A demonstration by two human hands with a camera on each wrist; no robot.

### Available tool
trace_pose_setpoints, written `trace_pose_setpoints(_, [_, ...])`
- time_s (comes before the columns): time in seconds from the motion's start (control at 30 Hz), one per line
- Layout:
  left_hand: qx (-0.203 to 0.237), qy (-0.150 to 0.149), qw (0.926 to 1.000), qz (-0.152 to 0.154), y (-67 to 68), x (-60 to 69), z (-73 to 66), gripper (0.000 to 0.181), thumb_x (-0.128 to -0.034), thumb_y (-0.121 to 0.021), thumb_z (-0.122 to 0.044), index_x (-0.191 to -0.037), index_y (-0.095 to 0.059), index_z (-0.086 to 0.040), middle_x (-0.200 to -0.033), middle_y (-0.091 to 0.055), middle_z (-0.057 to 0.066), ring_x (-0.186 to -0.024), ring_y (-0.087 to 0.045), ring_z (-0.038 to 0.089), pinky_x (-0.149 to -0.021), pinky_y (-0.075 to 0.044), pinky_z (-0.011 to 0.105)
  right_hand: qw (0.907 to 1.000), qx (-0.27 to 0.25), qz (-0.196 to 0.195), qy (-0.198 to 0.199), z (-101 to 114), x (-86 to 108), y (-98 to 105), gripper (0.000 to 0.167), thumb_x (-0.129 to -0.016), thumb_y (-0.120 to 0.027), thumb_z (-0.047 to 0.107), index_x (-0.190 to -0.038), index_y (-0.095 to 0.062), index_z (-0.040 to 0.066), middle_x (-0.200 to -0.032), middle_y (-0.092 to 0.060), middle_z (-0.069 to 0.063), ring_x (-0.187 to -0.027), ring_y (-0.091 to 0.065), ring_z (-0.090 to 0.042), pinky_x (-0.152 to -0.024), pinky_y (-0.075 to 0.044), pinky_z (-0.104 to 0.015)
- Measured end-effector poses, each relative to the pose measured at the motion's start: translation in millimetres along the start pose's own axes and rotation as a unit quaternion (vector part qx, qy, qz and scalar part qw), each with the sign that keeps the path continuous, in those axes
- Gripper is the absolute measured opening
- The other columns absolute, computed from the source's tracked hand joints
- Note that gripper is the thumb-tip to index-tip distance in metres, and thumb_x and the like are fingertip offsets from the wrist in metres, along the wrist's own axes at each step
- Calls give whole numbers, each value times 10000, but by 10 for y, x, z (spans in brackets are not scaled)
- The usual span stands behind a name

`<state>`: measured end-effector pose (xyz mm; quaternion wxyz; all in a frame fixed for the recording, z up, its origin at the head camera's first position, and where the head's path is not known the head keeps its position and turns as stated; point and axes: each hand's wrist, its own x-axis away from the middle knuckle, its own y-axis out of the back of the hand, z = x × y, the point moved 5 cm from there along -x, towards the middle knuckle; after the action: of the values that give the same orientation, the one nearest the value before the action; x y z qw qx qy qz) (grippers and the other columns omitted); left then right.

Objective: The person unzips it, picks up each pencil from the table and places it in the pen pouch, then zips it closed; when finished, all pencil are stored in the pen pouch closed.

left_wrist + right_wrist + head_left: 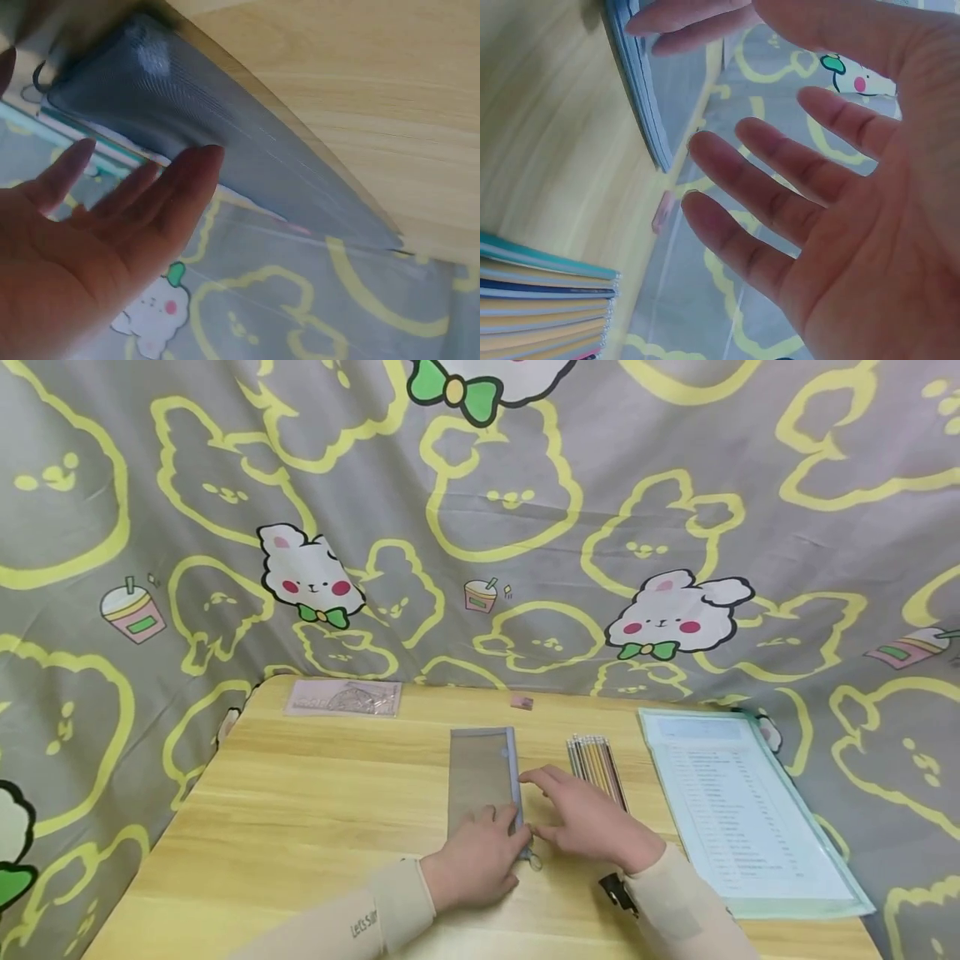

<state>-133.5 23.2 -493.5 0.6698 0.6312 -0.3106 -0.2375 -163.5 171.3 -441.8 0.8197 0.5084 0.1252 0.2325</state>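
Observation:
A grey mesh zip pouch (480, 768) lies flat on the table, its blue zipper edge (513, 768) facing right and a small ring (535, 863) at its near corner. My left hand (483, 852) rests on the near part of the pouch; in the left wrist view its fingers look loosely bent and hold nothing. Beside the zipper edge is my right hand (592, 818), fingers spread, fingertips close to that edge. In the right wrist view its palm (855, 217) is bare. Whether its thumb touches the zipper end cannot be told. Several pencils (592, 760) lie just beyond it, partly hidden.
A pale green document folder (742, 810) with a printed sheet lies at the right. Toward the back left is a clear packet with a protractor and rulers (345, 698). A small pink eraser-like piece (522, 702) sits near the back edge. Patterned grey curtain (525, 527) surrounds the table.

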Motion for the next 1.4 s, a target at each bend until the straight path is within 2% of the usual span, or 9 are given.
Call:
trace_pose_setpoints(0.23, [-181,-10,9997,-183,-15,4,-21,517,-939,-720,-520,-1362,-627,-238,-1412,-582,96,-1091,-679,294,-808,-633,471,9993,-51,-349,-97,-26,-101,104,701,-905,-837,231,-1526,-517,167,-1461,-609,-73,-1194,-680,-267,-948,-604,-471])
trace_pose_setpoints(0.43, [-415,54,9988,-268,-22,20,-13,401,-956,-707,-473,-1287,-650,-254,-1307,-613,63,-1002,-680,253,-736,-627,409,9977,121,-614,250,-119,-509,241,634,-916,-816,175,-1490,-550,120,-1453,-616,-121,-1173,-693,-305,-937,-610,-490])
trace_pose_setpoints(0.53, [-593,16,9973,-425,-62,40,-49,334,-949,-716,-442,-1223,-654,-261,-1248,-624,44,-922,-667,220,-620,-576,338,9979,172,-455,424,-233,-791,237,582,-906,-792,90,-1451,-589,102,-1539,-565,-154,-1205,-691,-350,-956,-602,-506])
trace_pose_setpoints(0.67, [-631,-78,9964,-554,-124,70,-142,263,-933,-728,-398,-1150,-643,-276,-1184,-624,10,-835,-620,175,-513,-470,291,9990,152,32,423,-478,-1083,58,520,-896,-694,-55,-1394,-648,91,-1650,-431,-207,-1450,-520,-420,-1121,-507,-541])
trace_pose_setpoints(0.77, [-533,-211,9968,-556,-158,89,-227,253,-929,-733,-382,-1146,-640,-291,-1182,-625,-6,-808,-595,153,-490,-436,278,9987,166,330,365,-645,-1167,-131,538,-873,-619,-136,-1359,-680,87,-1581,-524,-205,-1547,-381,-427,-1201,-421,-551])
trace_pose_setpoints(0.9, [-342,-396,9974,-493,-186,113,-306,252,-944,-729,-357,-1174,-646,-298,-1215,-631,-6,-823,-594,140,-495,-433,264,9982,214,493,251,-761,-1157,-301,568,-851,-629,-149,-1358,-681,103,-1383,-699,-120,-1404,-572,-356,-1134,-500,-516])
trace_pose_setpoints(1.03, [-388,-436,9961,-659,-160,117,-305,248,-938,-740,-348,-1162,-647,-292,-1159,-630,-14,-793,-574,129,-487,-404,252,9987,138,470,125,-786,-1167,-331,570,-861,-657,-122,-1382,-646,110,-1249,-728,-118,-1149,-696,-282,-999,-568,-483])
trace_pose_setpoints(1.23, [-599,-356,9927,-987,-49,113,-220,294,-887,-785,-366,-1130,-644,-279,-1025,-625,-36,-720,-558,110,-441,-378,237,9988,171,400,206,-752,-1269,-256,570,-865,-599,-137,-1387,-626,90,-1227,-719,-160,-1191,-690,-333,-1036,-561,-498])
trace_pose_setpoints(1.4, [-9,-345,9898,-1382,82,122,-76,275,-942,-735,-303,-1163,-611,-197,-911,-665,-47,-665,-607,86,-494,-439,214,9993,28,347,169,-751,-1328,-184,559,-859,-590,-147,-1351,-651,111,-1197,-725,-132,-1143,-701,-309,-981,-582,-484])
